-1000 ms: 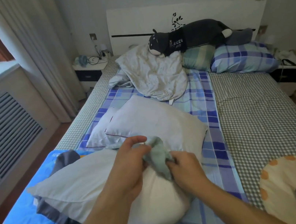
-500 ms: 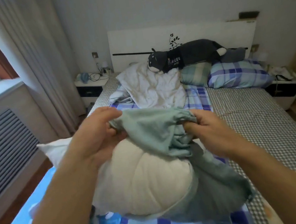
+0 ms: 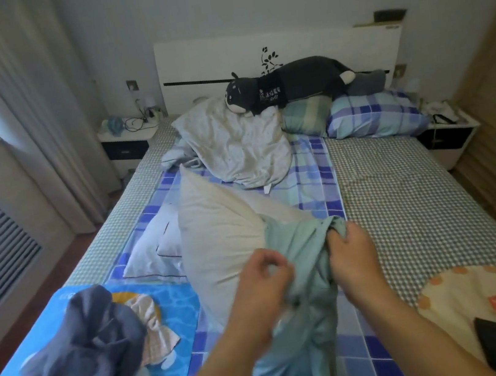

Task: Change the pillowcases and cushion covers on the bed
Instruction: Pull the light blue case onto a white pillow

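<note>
Both hands grip the green case (image 3: pixel 303 263), bunched at its open mouth around the near end of the white pillow (image 3: pixel 219 240): the left hand (image 3: pixel 262 282) has curled fingers pinching cloth at the pillow's near right side, the right hand (image 3: pixel 352 256) clutches a fold just right of it. The pillow stands over the middle of the bed (image 3: pixel 403 203), its long axis running from the hands up and far-left, bare corner pointing far; the rest of the case hangs near
</note>
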